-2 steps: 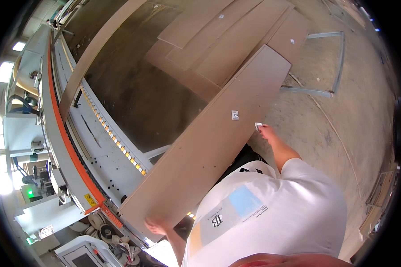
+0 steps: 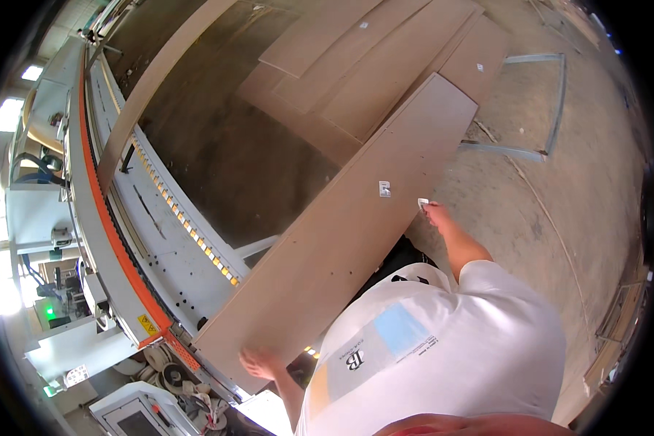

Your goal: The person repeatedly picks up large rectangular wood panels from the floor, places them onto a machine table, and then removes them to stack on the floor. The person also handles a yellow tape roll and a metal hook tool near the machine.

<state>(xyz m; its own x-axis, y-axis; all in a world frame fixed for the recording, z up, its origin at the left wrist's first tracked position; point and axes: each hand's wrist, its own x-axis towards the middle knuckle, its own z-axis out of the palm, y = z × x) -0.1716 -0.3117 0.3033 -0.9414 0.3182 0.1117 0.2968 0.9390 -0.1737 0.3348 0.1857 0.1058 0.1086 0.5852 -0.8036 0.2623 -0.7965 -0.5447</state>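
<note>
A long brown board (image 2: 334, 232) lies slantwise in front of me, its near left end over the edge of a long machine. My left hand (image 2: 261, 362) rests on that end with the fingers spread over its surface. At the board's right long edge, my right hand (image 2: 436, 215) pinches a small white label (image 2: 423, 203) between thumb and fingers. Another white label with dark print (image 2: 384, 189) sits on the board's face, left of my right hand. A few small dark holes dot the board.
The machine, with an orange rail (image 2: 116, 240) and a pale bed (image 2: 174, 254), runs along the left. More brown boards (image 2: 370, 65) lie on the floor ahead. A grey metal frame (image 2: 556, 109) is on the floor at right. A grey cabinet (image 2: 142, 414) stands lower left.
My left hand has shifted slightly up and to the right on the board. My right hand still holds the label at nearly the same spot.
</note>
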